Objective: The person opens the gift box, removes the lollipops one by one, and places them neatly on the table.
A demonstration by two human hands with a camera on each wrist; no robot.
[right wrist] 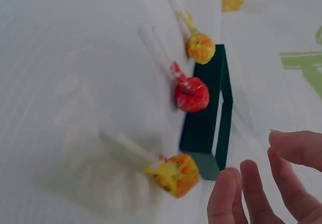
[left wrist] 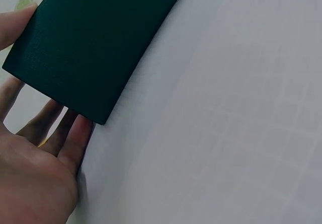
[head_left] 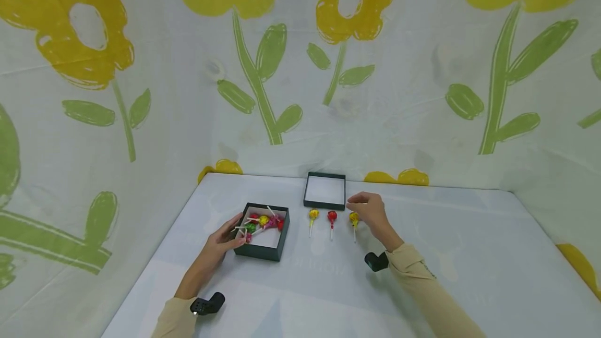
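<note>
My left hand (head_left: 219, 240) holds the left side of a dark green box (head_left: 259, 252), thumb at the near wall and fingers along the side. Inside lie several wrapped lollipops with white sticks, among them a yellow one (head_left: 264, 220). In the left wrist view the box's outer wall (left wrist: 95, 48) hides its contents. To the right, a yellow lollipop (head_left: 313, 214), a red lollipop (head_left: 332, 216) and another yellow lollipop (head_left: 354, 218) lie in a row. Beside the last one hovers my right hand (head_left: 372, 214), fingers loosely bent and holding nothing; the right wrist view shows a gap between hand and lollipop (right wrist: 177, 175).
The dark green box lid (head_left: 324, 205), pale inside, lies behind the row of lollipops. A white cloth covers the table (head_left: 469, 254). Behind its back edge hangs a flower-printed curtain (head_left: 404, 119).
</note>
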